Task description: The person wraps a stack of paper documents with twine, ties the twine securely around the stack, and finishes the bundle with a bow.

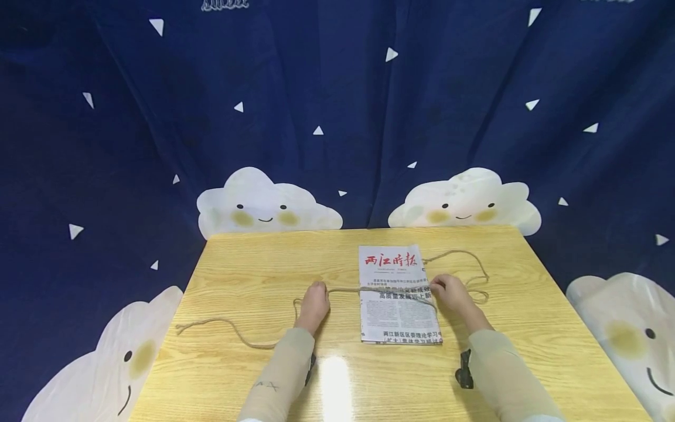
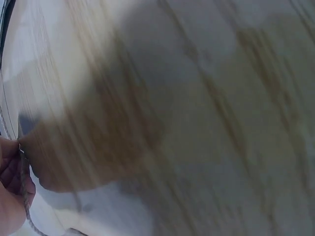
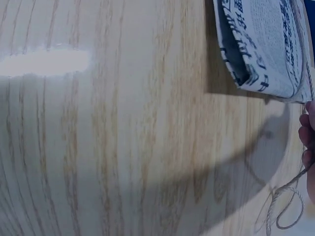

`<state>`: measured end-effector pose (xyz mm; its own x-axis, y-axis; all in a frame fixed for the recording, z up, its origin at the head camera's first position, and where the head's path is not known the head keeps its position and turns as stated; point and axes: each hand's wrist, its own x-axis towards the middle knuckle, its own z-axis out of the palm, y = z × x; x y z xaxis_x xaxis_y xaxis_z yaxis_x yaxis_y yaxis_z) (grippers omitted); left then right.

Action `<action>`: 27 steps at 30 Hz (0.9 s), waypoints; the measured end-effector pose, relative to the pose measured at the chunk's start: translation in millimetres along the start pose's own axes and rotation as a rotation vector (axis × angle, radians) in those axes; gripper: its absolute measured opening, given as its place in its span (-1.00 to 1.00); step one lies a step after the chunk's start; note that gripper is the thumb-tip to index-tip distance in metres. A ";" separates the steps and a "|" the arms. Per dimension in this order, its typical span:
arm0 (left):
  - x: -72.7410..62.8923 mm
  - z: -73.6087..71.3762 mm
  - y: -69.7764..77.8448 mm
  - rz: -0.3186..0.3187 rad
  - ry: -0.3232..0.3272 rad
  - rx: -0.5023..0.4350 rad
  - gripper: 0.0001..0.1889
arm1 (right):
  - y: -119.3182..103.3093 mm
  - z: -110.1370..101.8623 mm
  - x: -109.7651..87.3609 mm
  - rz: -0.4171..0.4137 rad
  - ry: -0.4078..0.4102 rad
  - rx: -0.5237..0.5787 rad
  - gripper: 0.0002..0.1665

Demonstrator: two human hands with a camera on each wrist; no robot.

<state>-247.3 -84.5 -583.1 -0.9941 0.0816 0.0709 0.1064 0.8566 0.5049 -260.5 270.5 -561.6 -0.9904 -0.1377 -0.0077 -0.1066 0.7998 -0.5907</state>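
On the tabletop [image 1: 263, 258], the folded newspaper [image 1: 398, 328] lies between the left hand [image 1: 315, 305], apart from it, and the right hand [image 1: 454, 296], at its right edge, both pinching the brown string [image 1: 344, 290] across its middle, its pale page black-printed and red-titled at the far end.

Two hands [image 1: 314, 305] [image 1: 454, 296]; one newspaper [image 1: 401, 322]; one table [image 1: 237, 275]; four clouds [image 1: 269, 196]; rope [image 1: 344, 290] count unclear

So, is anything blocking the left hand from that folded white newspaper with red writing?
Nothing visible does: only the thin tan twine, held by the left hand, runs across the gap to the folded newspaper.
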 end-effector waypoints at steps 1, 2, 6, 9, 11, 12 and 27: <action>0.0 -0.8 -1.6 0.002 0.014 -0.002 -0.95 | 0.4 0.1 -0.8 0.008 -0.007 0.001 -0.85; -0.2 -1.6 -2.9 0.004 0.025 -0.005 -0.95 | 0.5 0.0 -1.8 0.018 -0.014 0.003 -0.84; -1.1 -4.8 -7.3 -0.004 0.061 -0.020 -0.94 | 3.0 -0.4 -5.7 0.035 -0.029 0.006 -0.82; -1.6 -6.8 -11.0 -0.027 0.070 -0.039 -0.94 | 5.6 0.2 -7.8 0.052 -0.027 0.005 -0.83; -2.1 -8.5 -13.9 -0.047 0.069 -0.055 -0.95 | 7.3 0.9 -8.8 0.062 -0.029 0.003 -0.83; -2.0 -9.3 -15.5 -0.056 0.078 -0.059 -0.95 | 7.8 1.1 -9.1 0.068 -0.025 0.002 -0.84; -3.2 -8.1 -16.3 -0.125 0.243 -0.017 -0.85 | 11.4 2.9 -11.9 0.051 -0.016 0.039 -0.83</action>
<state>-245.7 -102.9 -584.5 -0.9660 -0.1509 0.2100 -0.0150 0.8434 0.5370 -249.7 279.6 -570.6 -0.9930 -0.1068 -0.0512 -0.0522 0.7828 -0.6201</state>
